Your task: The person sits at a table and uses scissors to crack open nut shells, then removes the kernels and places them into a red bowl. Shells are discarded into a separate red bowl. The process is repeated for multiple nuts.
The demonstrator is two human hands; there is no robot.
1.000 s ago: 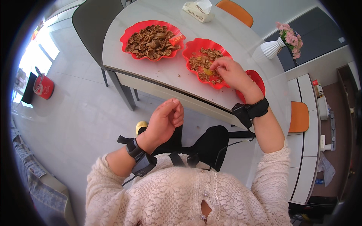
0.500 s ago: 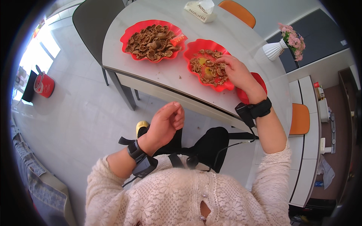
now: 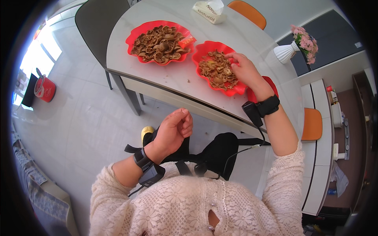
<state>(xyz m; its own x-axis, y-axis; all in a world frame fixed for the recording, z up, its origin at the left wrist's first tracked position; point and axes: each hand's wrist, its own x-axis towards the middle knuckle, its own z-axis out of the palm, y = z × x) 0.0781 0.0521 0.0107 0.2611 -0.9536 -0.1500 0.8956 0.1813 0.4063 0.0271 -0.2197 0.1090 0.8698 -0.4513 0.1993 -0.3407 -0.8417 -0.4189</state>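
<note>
Hovering at the right side of the plate [image 3: 199, 48], the right hand [image 3: 245, 70] bends its fingers down by the brown bits [image 3: 216, 70]. I cannot tell if it pinches one. The left hand [image 3: 172, 129] is curled in a loose fist over the lap [image 3: 220, 153], and I see nothing in it.

The plate is just left of the right hand and ahead of the left one. Neither hand holds it, so a hard push could make it slide or tip. It sits near the edge of the surface [image 3: 169, 74], so bits could drop to the floor [image 3: 90, 106]. One crumb [image 3: 188, 81] lies loose, left of the right hand.

Farther left of that hand is the shell plate [image 3: 132, 34], piled high. The two plates look very close, so one could bump the other and spill shells [image 3: 159, 45]. A red wrapper [image 3: 186, 41] on its right rim could slip off too.

A red dish [image 3: 271, 83] is partly hidden under the right wrist. The black box [image 3: 252, 112] on that wrist could knock it, and the cord [image 3: 263, 135] could catch on the edge. Sharp shells could poke the fingers.
</note>
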